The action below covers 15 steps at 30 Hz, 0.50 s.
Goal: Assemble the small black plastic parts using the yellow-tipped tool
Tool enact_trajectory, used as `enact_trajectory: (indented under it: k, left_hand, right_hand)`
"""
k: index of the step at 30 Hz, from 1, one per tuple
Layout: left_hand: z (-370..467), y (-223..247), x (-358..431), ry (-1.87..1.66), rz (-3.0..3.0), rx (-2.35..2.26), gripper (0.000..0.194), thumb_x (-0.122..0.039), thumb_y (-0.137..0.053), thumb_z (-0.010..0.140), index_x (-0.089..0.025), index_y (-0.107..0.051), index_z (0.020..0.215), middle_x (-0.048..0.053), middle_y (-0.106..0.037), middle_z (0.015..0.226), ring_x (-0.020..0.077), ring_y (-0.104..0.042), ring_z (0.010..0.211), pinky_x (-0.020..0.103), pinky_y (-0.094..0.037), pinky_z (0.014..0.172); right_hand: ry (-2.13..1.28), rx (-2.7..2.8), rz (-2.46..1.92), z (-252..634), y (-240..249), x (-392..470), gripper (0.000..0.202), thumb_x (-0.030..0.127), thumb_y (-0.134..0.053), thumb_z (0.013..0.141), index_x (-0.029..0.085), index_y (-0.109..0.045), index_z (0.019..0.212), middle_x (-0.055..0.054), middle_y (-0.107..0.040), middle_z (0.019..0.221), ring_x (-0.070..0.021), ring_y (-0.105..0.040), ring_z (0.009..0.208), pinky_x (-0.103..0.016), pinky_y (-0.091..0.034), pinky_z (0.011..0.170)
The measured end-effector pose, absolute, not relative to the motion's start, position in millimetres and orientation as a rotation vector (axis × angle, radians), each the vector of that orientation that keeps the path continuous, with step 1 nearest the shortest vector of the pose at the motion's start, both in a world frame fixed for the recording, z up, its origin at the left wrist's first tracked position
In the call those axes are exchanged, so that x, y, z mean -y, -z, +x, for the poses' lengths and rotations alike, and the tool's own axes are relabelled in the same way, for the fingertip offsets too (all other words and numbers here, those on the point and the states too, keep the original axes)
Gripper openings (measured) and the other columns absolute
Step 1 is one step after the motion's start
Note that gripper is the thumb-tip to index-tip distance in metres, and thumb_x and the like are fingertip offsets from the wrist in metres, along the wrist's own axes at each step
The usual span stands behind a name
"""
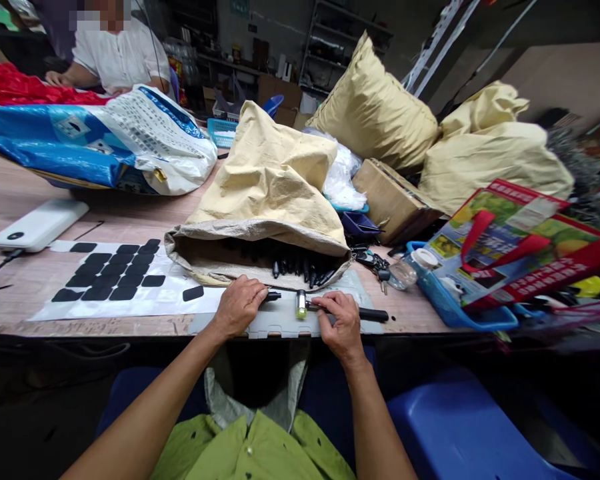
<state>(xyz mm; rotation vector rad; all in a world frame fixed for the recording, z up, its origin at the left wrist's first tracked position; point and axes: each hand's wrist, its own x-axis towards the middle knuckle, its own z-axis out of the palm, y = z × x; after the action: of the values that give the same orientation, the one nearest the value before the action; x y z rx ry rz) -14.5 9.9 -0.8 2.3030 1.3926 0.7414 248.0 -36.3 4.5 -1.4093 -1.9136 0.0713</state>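
**Hammer (301, 305) right, black piece (273, 296) left, both at the worktop's (140, 213) front edge**

Left grip (240, 303): fingers curled closed on the black piece, one end poking out toward the hammer head. Most of it is covered by the hand, so can't tell full shape.

Right grip (341, 319): closed round the hammer handle, near the head rather than the tail. Likely choked up for control over force; the spare handle runs off to the right.

Both sit over a thin grey pad (270, 325), probably there to protect the surface. Beige sack (275, 193) lies just behind, mouth facing the person, slim black parts (307, 270) inside. That puts them in easy reach.

Left: white sheet (50, 310) with black rounded squares (113, 269) in rough rows, probably so each lifts off easily.

Surface: wood-look and crowded. White power bank (39, 223) with cable far left, keys (384, 280) and blue basket (490, 325) on the right.

Room: dim workshop. Co-worker in a white top (120, 60) across the worktop, shelves (340, 27) behind, stuffed sack (380, 107) at the back, blue plastic seat (460, 420) lower right.
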Motion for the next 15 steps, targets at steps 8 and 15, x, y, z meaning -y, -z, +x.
enact_trajectory:
  k: [8, 15]
  left_hand:
    - [-14, 1, -10, -0.76, 2.316, -1.377, 0.038, -0.033, -0.039, 0.104, -0.022, -0.062, 0.077, 0.004, -0.068, 0.082, 0.0218, -0.05, 0.08, 0.039, -0.038, 0.079]
    - [-15, 4, -10, -0.726, 2.331, -1.396, 0.037, -0.034, -0.039, 0.105, -0.022, -0.063, 0.08, 0.004, -0.067, 0.084, 0.0225, -0.051, 0.083, 0.038, -0.039, 0.081]
  right_hand:
    - [-0.017, 2.015, -1.396, 191, -21, 41, 0.029, 0.032, -0.063, 0.095, 0.026, -0.068, 0.123, -0.006, -0.069, 0.105, -0.0254, -0.055, 0.104, -0.042, -0.036, 0.092]
    - [-0.021, 2.004, -1.418, 173, -14, 26, 0.016, 0.037, -0.074, 0.09, 0.025, -0.071, 0.099, -0.004, -0.069, 0.094, -0.0243, -0.054, 0.098, -0.041, -0.034, 0.09]
